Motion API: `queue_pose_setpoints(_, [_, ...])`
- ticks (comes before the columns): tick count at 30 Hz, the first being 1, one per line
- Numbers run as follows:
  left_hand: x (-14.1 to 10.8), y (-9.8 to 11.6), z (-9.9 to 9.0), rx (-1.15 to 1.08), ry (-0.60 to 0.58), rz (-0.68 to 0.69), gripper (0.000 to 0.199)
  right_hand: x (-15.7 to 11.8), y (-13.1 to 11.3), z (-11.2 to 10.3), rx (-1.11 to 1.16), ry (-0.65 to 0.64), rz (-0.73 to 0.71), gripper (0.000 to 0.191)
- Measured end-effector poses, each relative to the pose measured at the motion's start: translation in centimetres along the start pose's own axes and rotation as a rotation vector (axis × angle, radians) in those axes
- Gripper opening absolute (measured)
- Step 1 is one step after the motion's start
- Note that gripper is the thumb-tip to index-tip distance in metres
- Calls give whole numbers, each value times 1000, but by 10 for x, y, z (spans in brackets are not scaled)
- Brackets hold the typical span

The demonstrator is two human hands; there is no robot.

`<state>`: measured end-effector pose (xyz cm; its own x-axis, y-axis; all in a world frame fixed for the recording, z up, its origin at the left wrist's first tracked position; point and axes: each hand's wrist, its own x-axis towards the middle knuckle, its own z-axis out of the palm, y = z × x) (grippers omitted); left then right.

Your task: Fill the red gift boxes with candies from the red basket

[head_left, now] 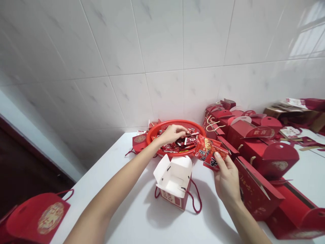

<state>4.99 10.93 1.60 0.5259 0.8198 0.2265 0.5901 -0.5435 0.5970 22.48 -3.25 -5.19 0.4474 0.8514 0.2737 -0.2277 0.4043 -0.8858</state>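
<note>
My right hand (225, 173) holds several red snack packets (212, 154) with dark lettering, fanned out beside the basket. Over the red plastic basket (175, 122), my left hand (175, 133) has its fingers curled, the tips closed at a small wrapped candy (192, 132). Many small red-wrapped sweets (172, 147) fill the basket. In front of it stands an open gift box (172, 183), white inside, flaps up, with dark red cord handles. Its visible inside shows bare white walls and dark cord ends.
Several red gift boxes (264, 149) crowd the table's right side. Another red box (38, 217) is at the lower left, and a small one (139, 143) sits beside the basket. Flat cardboard pieces (286, 106) lie at the far right. A tiled wall (165, 91) rises behind the table.
</note>
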Motion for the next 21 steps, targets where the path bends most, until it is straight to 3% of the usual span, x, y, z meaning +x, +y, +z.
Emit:
queue_pose_setpoints(4, [8,-25,2,281,-69,-92,40,0,-2,1,-87,49,-45,31])
queue_pose_setpoints(9, [17,-27,15,508,-100,-182,72,-1,-1,1,-108,26,-56,30])
queue_pose_setpoints(17, [27,-22,26,646,-203,-219,45,-1,2,0,-14,-28,4,30])
queue_pose_setpoints(21, [24,-25,24,626,-246,-188,47,-1,4,0,9,-38,26,33])
